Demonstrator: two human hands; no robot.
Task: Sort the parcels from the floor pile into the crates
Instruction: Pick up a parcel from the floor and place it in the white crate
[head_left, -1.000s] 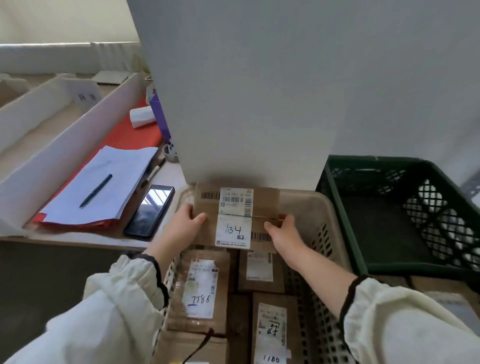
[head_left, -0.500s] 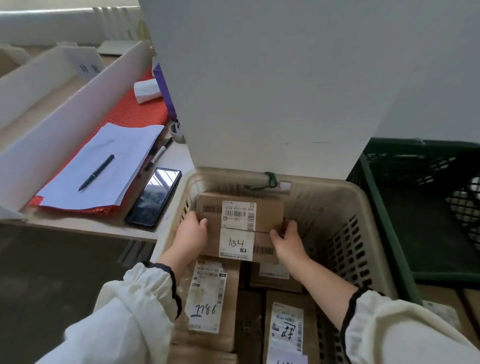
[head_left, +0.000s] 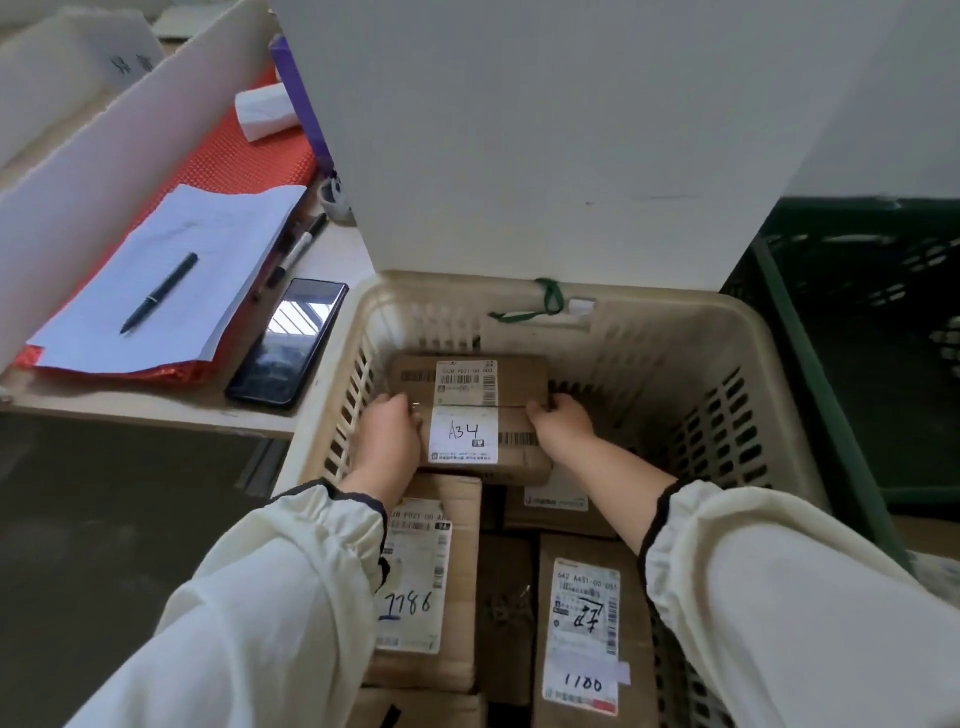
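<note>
- Left hand: reaches forward and down into the beige crate. Back of the hand faces up, wrist roughly straight, fingers curled round the left end of the A34 parcel. It is gripping.
- Right hand: mirrored pose on the parcel's right end. Thumb lies on the top face, the other fingers wrap over the edge and are hidden. Also gripping.
- Forearms: both are bare from wrist to cuff. The left sleeve and right sleeve are cream with dark cuffs. The arms converge from the lower corners onto the parcel.
- A34 parcel: brown carton, lying flat, label up, long axis left-right. It sits inside the beige crate, far-left part, close to the far wall. Its near edge overlaps the cartons below. Can't tell whether it rests fully on them or the hands carry the weight.
- Below it: the 1786 parcel is at near left, partly under the left forearm. The 1100 parcel is just right of it. A third carton lies beyond the 1100 one, partly under A34.
- Green tie: knotted on the beige crate's far rim.
- Green crate: just beside the beige crate on its right. Contact can't be told.
- White panel: upright behind the far rim.
- Desk, to the left: a phone lies face up near the crate, and a pen lies on paper sheets.
</note>
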